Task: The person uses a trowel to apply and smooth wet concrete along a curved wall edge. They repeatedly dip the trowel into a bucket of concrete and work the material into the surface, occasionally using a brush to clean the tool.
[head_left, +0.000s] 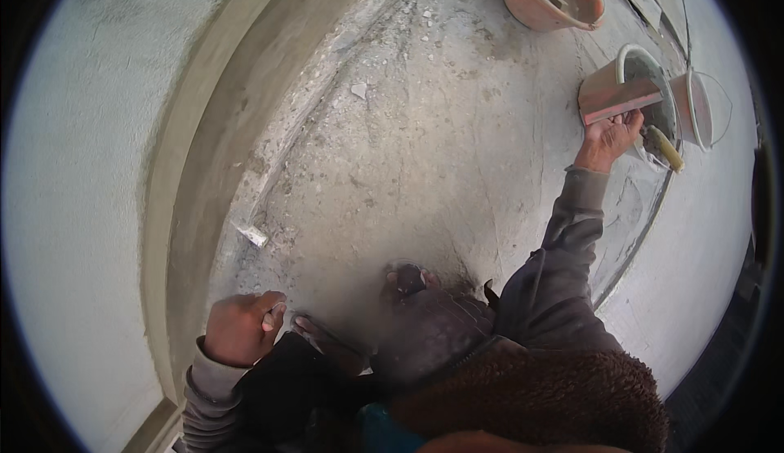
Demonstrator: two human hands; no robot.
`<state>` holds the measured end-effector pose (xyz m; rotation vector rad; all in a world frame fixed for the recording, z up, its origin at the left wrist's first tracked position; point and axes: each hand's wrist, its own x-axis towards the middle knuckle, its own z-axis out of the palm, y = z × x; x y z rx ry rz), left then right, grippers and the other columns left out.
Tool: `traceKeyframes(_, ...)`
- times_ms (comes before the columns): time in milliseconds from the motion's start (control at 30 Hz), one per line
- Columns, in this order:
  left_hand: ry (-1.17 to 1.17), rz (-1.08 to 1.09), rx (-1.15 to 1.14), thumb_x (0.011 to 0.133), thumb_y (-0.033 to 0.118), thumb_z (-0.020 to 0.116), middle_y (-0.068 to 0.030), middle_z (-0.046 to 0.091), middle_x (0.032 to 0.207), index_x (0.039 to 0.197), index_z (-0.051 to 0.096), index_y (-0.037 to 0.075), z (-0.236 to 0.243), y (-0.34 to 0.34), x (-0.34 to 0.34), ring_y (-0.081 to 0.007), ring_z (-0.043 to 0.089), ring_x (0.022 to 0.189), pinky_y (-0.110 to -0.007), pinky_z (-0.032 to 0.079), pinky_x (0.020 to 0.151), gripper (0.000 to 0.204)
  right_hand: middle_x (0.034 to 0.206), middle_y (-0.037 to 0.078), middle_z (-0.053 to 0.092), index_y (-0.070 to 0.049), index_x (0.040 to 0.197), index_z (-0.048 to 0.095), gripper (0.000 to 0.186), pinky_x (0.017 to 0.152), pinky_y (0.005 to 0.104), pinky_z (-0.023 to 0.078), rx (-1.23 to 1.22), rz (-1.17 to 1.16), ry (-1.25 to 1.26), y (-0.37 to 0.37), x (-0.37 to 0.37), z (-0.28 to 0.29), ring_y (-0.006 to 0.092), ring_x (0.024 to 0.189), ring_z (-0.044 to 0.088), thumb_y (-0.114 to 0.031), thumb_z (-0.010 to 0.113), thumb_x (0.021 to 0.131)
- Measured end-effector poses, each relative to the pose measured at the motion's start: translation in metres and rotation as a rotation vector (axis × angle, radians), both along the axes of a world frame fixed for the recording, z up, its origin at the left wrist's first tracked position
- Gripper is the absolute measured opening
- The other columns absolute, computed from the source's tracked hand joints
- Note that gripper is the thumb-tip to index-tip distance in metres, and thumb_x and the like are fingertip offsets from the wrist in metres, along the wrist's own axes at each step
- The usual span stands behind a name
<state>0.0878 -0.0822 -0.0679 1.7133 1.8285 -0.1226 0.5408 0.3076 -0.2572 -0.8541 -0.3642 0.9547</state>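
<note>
My right hand reaches out to the upper right, its fingers closed on a rectangular plastering float with a reddish edge. That float is over the mouth of a bucket, whose inside looks grey and wet. Beside my fingers, a yellow tool handle leans over the bucket's near rim; its other end is hidden or coated in grey. At the lower left, above my thigh, my left hand is curled into a fist with the thumb against the fingers. Nothing shows sticking out of it.
An orange basin with something flat inside stands at the top right. Another bucket with a wire handle is beyond the first. A whitish chunk lies by the ledge along the left wall. Crumbs litter the dusty floor.
</note>
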Motion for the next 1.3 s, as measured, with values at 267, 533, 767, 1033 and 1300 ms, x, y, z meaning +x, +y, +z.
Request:
traceKeyframes(267,0.023,0.104,0.047,0.085,0.015,0.071,-0.0094,0.064,0.069,0.098,0.065,0.008,0.028,-0.074,0.008,-0.0301,0.067,0.07,-0.042,0.054,0.07,0.016,0.129,0.018,0.061,0.004,0.131,0.054,0.041,0.095,0.0463,0.063,0.118,0.012,-0.539,0.016,0.074,-0.032,0.0284,0.113,0.066,-0.005,0.066,0.093)
traceKeyframes(533,-0.042,0.047,0.145,0.077,0.021,0.079,-0.0047,0.062,0.067,0.091,0.061,0.011,0.029,-0.139,-0.016,-0.0265,0.067,0.068,-0.039,0.052,0.071,0.024,0.127,0.019,0.062,0.003,0.133,0.056,0.043,0.091,0.0458,0.063,0.088,0.277,-0.316,-0.076,0.063,-0.023,0.0304,0.11,0.066,-0.009,0.069,0.094)
traceKeyframes(767,-0.231,-0.028,0.27,0.081,0.014,0.077,-0.0004,0.063,0.067,0.099,0.07,0.011,0.022,-0.195,-0.081,-0.022,0.061,0.062,-0.037,0.051,0.063,0.019,0.132,0.014,0.067,-0.003,0.135,0.063,0.042,0.104,0.0488,0.057,-0.063,0.601,0.055,-0.22,0.099,-0.001,0.0296,0.118,0.066,-0.03,0.058,0.103)
traceKeyframes(1033,-0.426,-0.135,0.333,0.08,0.015,0.077,0.0011,0.064,0.064,0.097,0.068,0.014,0.003,-0.228,-0.146,-0.0222,0.063,0.056,-0.036,0.05,0.057,0.019,0.127,0.012,0.07,-0.005,0.135,0.062,0.041,0.1,0.0442,0.058,-0.329,0.524,-0.212,-0.437,0.082,0.032,0.0288,0.114,0.068,-0.035,0.05,0.108)
traceKeyframes(1300,-0.448,-0.218,0.388,0.079,0.018,0.076,-0.0024,0.062,0.061,0.095,0.067,0.013,-0.003,-0.253,-0.176,-0.0234,0.062,0.057,-0.037,0.048,0.057,0.018,0.13,0.012,0.069,-0.006,0.137,0.061,0.042,0.102,0.0461,0.058,-0.378,0.463,-0.33,-0.535,0.081,0.086,0.0305,0.116,0.068,-0.034,0.047,0.11)
